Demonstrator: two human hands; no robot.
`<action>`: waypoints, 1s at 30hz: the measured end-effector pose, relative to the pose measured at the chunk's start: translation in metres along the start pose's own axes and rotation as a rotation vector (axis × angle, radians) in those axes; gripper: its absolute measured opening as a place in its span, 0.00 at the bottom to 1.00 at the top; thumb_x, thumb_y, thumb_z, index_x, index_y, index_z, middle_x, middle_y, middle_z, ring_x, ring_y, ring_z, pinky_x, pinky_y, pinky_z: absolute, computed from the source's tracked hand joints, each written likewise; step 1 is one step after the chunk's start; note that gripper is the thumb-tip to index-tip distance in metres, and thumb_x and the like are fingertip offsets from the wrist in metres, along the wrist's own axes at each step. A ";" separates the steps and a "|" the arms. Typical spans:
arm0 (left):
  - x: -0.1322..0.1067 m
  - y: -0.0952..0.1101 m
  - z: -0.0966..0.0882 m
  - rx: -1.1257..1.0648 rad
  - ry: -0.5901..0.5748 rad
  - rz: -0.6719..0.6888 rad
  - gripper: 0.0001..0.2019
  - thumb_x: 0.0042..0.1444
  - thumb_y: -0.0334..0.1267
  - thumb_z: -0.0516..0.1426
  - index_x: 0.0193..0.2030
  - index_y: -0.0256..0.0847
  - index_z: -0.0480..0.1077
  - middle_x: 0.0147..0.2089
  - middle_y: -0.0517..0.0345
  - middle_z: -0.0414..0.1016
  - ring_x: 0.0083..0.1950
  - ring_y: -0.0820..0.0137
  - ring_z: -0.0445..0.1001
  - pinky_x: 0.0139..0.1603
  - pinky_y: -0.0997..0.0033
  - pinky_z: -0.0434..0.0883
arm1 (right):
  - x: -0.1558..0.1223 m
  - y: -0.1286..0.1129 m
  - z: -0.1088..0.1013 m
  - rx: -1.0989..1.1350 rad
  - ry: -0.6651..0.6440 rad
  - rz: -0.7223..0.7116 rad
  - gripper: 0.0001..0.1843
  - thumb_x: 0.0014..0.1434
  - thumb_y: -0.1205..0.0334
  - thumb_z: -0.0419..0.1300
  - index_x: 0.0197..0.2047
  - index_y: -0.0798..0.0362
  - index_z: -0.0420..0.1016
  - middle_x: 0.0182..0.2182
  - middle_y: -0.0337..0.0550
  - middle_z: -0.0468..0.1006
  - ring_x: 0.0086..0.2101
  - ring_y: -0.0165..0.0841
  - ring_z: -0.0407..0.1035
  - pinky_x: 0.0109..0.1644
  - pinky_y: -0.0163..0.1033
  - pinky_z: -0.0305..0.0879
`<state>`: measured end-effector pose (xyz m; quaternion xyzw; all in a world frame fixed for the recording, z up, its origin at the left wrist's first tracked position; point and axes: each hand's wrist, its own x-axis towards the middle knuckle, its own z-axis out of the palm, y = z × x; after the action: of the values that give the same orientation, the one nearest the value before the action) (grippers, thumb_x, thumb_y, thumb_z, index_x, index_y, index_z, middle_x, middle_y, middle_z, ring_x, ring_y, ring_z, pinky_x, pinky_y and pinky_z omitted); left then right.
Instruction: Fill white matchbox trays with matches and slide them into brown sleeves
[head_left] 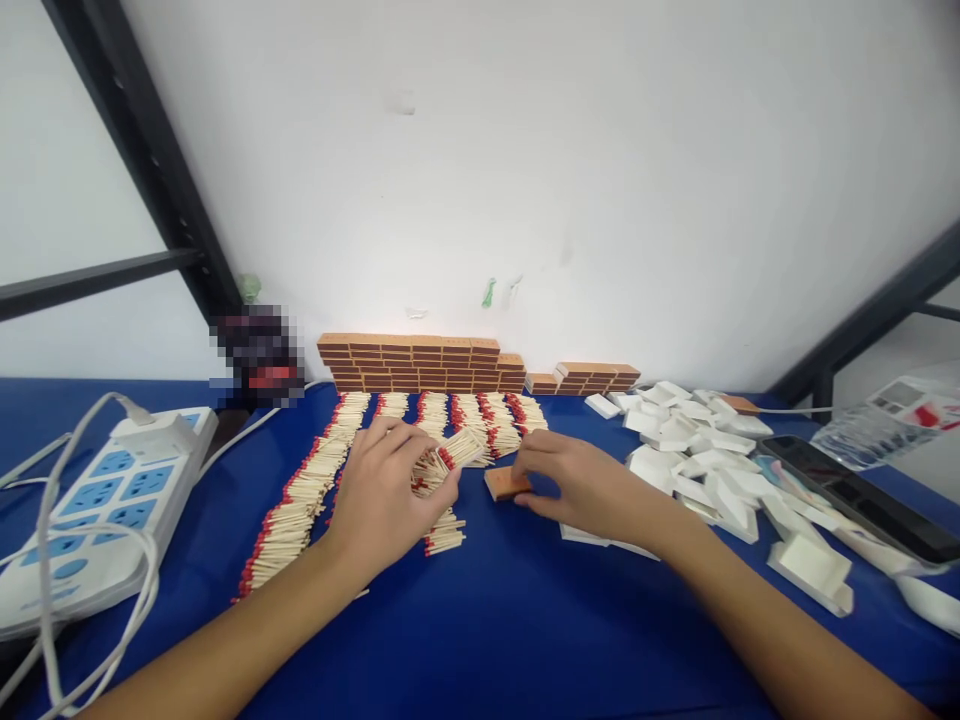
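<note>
My left hand [391, 485] is closed around a small white matchbox tray [466, 446] filled with red-tipped matches, held tilted over the rows. My right hand [574, 482] grips an orange-brown matchbox sleeve [504, 484] between thumb and fingers, just above the blue table [480, 620]. Tray and sleeve are apart, the tray up and to the left. Long rows of loose matches [289, 515] lie around and behind my left hand, which hides part of them. White paper pieces [592, 537] lie partly under my right forearm.
Stacked matchboxes [427, 365] form a wall at the back, with a lower stack [596, 378] to its right. Empty white trays [697, 440] are heaped on the right beside a black phone [862, 500] and a plastic bag [892, 415]. A power strip [169, 490] with cables stands left.
</note>
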<state>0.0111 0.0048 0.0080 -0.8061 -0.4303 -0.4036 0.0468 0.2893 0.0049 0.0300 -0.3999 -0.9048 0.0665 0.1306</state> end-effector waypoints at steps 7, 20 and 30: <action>-0.003 -0.001 0.003 0.000 -0.070 -0.010 0.10 0.61 0.42 0.66 0.45 0.39 0.81 0.41 0.51 0.84 0.51 0.55 0.78 0.56 0.50 0.75 | -0.003 0.016 0.011 0.198 0.021 0.089 0.22 0.63 0.52 0.72 0.57 0.46 0.76 0.54 0.48 0.81 0.53 0.45 0.74 0.56 0.50 0.73; -0.005 -0.004 0.006 -0.052 -0.104 0.042 0.10 0.61 0.42 0.67 0.47 0.43 0.83 0.47 0.51 0.83 0.49 0.58 0.81 0.56 0.52 0.75 | -0.004 0.025 0.004 0.268 0.216 0.027 0.20 0.64 0.44 0.70 0.55 0.45 0.81 0.45 0.47 0.84 0.42 0.41 0.76 0.44 0.47 0.75; 0.000 -0.006 0.004 -0.200 -0.181 -0.007 0.10 0.60 0.43 0.68 0.46 0.43 0.84 0.52 0.52 0.86 0.50 0.59 0.84 0.57 0.55 0.77 | -0.003 0.020 0.004 0.368 0.287 0.058 0.21 0.63 0.44 0.72 0.53 0.46 0.82 0.47 0.47 0.84 0.41 0.39 0.78 0.46 0.48 0.79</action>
<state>0.0089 0.0103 0.0034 -0.8384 -0.3933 -0.3701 -0.0741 0.3046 0.0160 0.0210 -0.4004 -0.8378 0.1767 0.3265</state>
